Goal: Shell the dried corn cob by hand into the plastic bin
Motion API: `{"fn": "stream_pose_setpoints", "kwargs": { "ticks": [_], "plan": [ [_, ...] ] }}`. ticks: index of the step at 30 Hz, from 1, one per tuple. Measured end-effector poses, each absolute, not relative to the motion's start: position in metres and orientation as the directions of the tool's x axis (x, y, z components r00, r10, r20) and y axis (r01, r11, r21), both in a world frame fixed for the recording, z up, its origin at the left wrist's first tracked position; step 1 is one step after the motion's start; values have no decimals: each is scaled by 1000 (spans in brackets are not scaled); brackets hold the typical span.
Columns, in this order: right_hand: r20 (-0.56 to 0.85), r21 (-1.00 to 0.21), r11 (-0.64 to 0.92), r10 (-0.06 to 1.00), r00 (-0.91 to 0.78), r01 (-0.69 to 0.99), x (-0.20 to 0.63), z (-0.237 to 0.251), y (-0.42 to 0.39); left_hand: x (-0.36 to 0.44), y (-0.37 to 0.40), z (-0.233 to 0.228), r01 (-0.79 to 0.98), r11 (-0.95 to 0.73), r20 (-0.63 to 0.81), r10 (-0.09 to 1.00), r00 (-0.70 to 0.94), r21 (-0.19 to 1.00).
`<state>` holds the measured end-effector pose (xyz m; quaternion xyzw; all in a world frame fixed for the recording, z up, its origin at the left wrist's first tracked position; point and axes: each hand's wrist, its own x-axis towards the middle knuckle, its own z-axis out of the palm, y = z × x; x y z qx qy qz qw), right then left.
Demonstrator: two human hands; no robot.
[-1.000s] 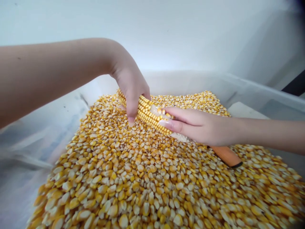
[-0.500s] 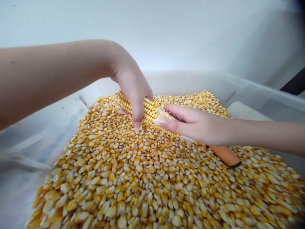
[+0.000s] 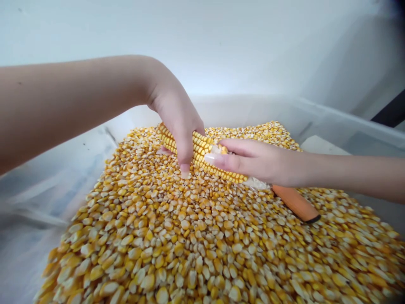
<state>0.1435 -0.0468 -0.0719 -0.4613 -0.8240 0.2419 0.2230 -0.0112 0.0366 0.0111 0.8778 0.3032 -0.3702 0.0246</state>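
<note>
Nearest, a thick bed of loose corn kernels [image 3: 190, 253], yellow and orange with pale tips, fills the lower part of the view, its surface uneven and running out of sight at the bottom edge. On the left the bed stops along a slanting line against the cloudy, translucent side of a plastic bin [image 3: 41, 181], which is blurred there. Further in, to the right, an orange handle [image 3: 295, 203] with a black end lies slanted on the kernels; its far end runs beneath the right hand [image 3: 268, 164], and whatever it belongs to cannot be seen.

Past this, near the middle, a corn cob [image 3: 202, 155] lies at a slant low over the bed, its pale, bare tip pointing right and toward the viewer. Most of its rows are full, with a whitish stripped patch on the upper side. The right hand grasps that end, thumb along the near face, other fingers over the far side. The left hand [image 3: 181, 116] arches down from above and grips the other end, thumb in front.

Behind the hands the kernels reach the bin's far side. A flat white piece [image 3: 324, 145] shows at the right. Beyond stands a plain pale wall [image 3: 221, 55], shadowed rightward, with a dark bar [image 3: 392, 110] at the right edge.
</note>
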Motion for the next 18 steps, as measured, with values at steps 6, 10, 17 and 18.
{"fn": "stream_pose_setpoints", "kwargs": {
  "ticks": [6,10,17,18],
  "plan": [
    [78,-608,442,859,-505,659,139,-70,-49,-11,38,10,659,-745,-640,558,529,-105],
    [114,-672,389,895,-431,630,140,-71,-48,-9,32,10,626,-776,-690,494,528,-77],
    [41,-623,346,910,-412,702,138,-66,-47,-9,30,13,659,-752,-603,524,602,4],
    [46,-604,357,908,-416,712,137,-65,-47,-10,30,14,680,-732,-581,537,612,40]
  ]
}}
